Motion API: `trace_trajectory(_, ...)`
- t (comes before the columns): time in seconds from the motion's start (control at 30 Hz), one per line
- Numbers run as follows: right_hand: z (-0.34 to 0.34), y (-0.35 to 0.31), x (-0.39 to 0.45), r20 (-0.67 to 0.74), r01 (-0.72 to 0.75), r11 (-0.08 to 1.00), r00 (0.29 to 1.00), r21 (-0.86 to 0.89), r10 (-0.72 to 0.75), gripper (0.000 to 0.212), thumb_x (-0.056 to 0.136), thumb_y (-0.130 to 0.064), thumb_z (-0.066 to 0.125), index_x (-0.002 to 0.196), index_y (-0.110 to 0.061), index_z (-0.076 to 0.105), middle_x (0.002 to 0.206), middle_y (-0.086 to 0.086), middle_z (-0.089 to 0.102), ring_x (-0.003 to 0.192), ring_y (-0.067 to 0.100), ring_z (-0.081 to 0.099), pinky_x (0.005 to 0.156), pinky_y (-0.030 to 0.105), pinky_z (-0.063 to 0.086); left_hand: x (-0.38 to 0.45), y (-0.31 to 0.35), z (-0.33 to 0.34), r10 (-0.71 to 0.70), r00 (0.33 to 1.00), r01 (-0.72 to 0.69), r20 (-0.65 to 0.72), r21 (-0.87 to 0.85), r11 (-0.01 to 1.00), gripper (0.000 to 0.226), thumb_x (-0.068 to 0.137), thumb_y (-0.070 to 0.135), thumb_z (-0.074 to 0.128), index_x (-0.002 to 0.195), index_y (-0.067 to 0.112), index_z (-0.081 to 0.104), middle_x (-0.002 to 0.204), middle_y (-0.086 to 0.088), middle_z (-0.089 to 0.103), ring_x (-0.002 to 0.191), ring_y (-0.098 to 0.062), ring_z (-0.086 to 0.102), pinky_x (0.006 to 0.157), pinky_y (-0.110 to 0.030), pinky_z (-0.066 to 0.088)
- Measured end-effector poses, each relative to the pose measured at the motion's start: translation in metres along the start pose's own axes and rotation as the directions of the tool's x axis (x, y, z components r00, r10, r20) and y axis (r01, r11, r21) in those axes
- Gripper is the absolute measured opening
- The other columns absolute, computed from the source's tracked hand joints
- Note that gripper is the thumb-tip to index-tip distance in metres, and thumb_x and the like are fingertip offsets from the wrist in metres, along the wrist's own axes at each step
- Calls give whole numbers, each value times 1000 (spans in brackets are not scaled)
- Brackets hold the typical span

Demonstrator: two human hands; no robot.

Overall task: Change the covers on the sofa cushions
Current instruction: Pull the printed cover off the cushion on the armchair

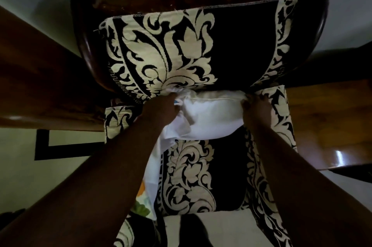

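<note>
A person leans over a wooden armchair [314,15] whose back and seat carry black covers with a cream leaf pattern. The back cushion [181,45] stands against the dark curved frame, its stitched top edge showing. The seat cushion [201,176] lies below it, patterned the same way.

Between the two, at the fold where back meets seat, sits a white cushion [211,114] (its piped seam runs across just under the back cushion's lower edge). Loose white cloth trails from its left end down over the seat cushion's left side.

The left hand [163,110] is curled into the white cloth at the cushion's left end, gripping a bunched fold of it, with a small blue mark just beside the fingers. The right hand [255,108] pinches the cushion's right end, fingers bent over the edge next to the patterned side panel.

Wooden armrests [40,85] spread out to either side. A pale floor with a black line [42,146] shows lower left, and flowered fabric [141,202] lies beside the seat's left edge.
</note>
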State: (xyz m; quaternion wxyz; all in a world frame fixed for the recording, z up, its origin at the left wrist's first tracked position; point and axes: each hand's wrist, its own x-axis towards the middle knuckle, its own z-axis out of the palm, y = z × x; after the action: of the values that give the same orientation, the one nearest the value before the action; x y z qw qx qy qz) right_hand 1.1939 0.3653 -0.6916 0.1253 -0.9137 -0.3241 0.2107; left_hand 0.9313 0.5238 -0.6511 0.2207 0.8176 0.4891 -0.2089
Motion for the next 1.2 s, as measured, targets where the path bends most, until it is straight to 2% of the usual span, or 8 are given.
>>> trace_trajectory(0.1,-10,-18,4,-130,188,982,974,17,-184,24,97,-21,60,112,-8,72,117,20,65,112,41,57,96,44,46,2,-10,6,-109,993,109,-47,-5,994,29,99,33,54,125,24,55,122,-13,67,113,-36,64,89,-41,52)
trace_trajectory(0.23,-22,-31,-8,-280,289,957,920,17,-273,20,99,-21,60,109,-11,73,113,17,64,107,37,56,82,41,51,-10,-27,5,-201,969,198,-140,-35,980,29,103,30,49,130,24,54,122,-14,67,115,-37,62,86,-41,48)
trace_trajectory(0.43,-14,-39,-1,-170,236,967,961,95,-218,23,96,-19,62,115,-8,70,122,22,58,114,44,53,95,49,50,-22,-20,6,-209,969,197,-134,-96,976,32,102,33,53,132,21,54,127,-13,65,120,-37,59,90,-42,48)
trace_trajectory(0.73,-7,-56,-98,-31,258,845,961,468,-276,79,92,-28,73,157,-17,29,164,4,28,152,15,18,124,35,21,-77,-10,-8,-133,982,103,-137,-209,972,53,97,38,60,146,26,45,132,-11,64,120,-36,60,93,-43,50)
trace_trajectory(0.87,-20,-79,-168,165,83,795,961,601,-224,85,92,-29,74,159,-22,22,163,0,29,147,12,28,118,34,31,-127,1,-34,-111,982,52,-155,-344,938,39,96,39,61,131,21,58,124,-10,67,112,-34,63,86,-36,49)
trace_trajectory(0.97,-33,-97,-222,380,-95,713,890,694,-252,101,85,-27,81,160,-23,14,155,-2,32,145,19,33,108,27,43,-162,7,-53,-96,993,40,-76,-540,841,45,95,44,62,127,13,62,122,-8,66,114,-30,62,87,-32,46)
trace_trajectory(1.07,-36,-111,-274,390,-36,743,867,669,-310,127,71,-35,91,162,-18,3,158,-4,25,146,11,25,120,31,29,-199,7,-68,-9,998,-42,-65,-734,678,62,87,55,64,130,11,61,125,-6,66,116,-26,62,97,-38,51)
trace_trajectory(1.2,-44,-133,-330,163,-32,677,978,735,-130,55,88,-13,76,138,-16,54,133,4,63,123,22,60,108,41,48,-255,-10,-78,96,991,-131,-98,-875,465,54,91,48,67,133,15,58,127,-1,63,110,-20,62,96,-37,52)
